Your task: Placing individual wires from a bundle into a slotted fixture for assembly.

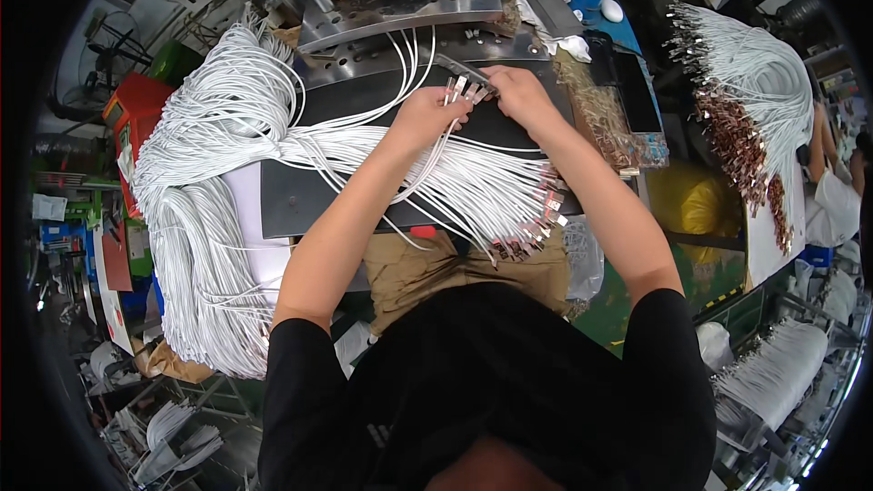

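My left hand (431,116) is closed round several white cables, whose metal plug ends (464,88) stick up past the fingertips. Close beside it on the right, my right hand (521,98) has its fingers bent together at the end of a grey metal bar (455,65). What those fingers pinch is hidden. Below both hands a fanned bundle of white cables (455,173) lies across the black work surface (282,198), its metal and reddish ends toward the right. A few loose cables (400,73) run up toward the machine.
A steel press-like machine (400,23) with columns stands ahead. Thick coils of white cable (205,245) are heaped at left, beside a red box (136,109). At right are a wood-toned block (589,100), a yellow bag (696,200) and another cable bundle (764,73) with copper-coloured ends.
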`<state>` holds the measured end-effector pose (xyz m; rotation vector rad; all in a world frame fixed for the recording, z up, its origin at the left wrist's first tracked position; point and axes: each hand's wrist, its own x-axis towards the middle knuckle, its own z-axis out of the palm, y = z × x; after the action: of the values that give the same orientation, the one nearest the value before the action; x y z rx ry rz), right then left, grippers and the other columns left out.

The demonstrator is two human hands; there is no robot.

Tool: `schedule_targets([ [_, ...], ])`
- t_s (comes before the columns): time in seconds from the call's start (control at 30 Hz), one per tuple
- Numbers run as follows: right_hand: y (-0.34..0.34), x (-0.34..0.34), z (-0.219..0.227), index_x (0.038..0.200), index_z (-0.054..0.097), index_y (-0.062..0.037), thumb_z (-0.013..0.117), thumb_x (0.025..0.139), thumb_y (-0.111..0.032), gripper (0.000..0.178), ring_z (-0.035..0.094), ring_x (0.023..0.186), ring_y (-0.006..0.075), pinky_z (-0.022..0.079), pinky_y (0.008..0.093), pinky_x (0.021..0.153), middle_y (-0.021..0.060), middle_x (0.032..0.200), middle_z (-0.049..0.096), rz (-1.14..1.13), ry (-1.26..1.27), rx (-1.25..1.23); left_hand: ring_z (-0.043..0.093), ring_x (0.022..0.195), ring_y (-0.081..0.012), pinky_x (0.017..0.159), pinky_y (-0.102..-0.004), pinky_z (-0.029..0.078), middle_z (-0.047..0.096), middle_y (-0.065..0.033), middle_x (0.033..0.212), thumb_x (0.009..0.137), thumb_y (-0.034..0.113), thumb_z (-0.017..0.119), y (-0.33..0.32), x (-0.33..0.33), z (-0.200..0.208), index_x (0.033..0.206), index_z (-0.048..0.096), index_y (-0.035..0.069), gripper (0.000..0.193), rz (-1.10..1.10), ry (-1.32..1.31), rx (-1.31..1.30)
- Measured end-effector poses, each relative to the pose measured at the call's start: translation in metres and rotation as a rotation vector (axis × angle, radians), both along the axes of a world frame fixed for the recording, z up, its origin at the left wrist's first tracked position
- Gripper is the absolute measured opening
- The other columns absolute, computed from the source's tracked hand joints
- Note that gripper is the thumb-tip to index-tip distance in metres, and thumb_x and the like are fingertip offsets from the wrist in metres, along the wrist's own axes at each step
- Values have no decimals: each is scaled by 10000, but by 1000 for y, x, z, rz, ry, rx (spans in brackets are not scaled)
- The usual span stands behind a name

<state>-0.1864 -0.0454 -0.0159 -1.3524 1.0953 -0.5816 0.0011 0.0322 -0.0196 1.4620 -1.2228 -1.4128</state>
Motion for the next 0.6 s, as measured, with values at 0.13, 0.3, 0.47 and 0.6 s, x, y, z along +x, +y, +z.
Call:
schedule_targets([
  [0.13,10,6,-10,1133,670,32,542,906,-252,386,652,721,190,496,290,696,102,863,713,14,60,-327,605,679,-87,629,-245,490,674,-22,814,910,229,693,-1,-3,3,954,694,7,226,9,90,-10],
  [0.3,3,-2,-10,1124,673,30,604,872,-230,369,666,765,169,501,292,724,105,887,722,20,32,-323,551,698,-56,622,-224,421,633,19,807,927,246,691,0,1,6,957,686,39,209,11,164,29],
  [0.47,-8,-11,-11,1113,677,23,655,834,-169,340,670,789,158,504,289,747,112,882,724,112,-66,-190,530,675,-51,607,-223,400,612,32,783,917,261,702,1,8,10,916,683,51,211,11,37,55],
  [0.6,-5,-11,-12,1126,676,25,639,865,-137,310,620,782,96,482,253,738,49,883,700,189,73,-316,522,657,-51,601,-220,395,595,41,762,907,268,710,0,3,10,887,682,63,207,-26,9,98],
])
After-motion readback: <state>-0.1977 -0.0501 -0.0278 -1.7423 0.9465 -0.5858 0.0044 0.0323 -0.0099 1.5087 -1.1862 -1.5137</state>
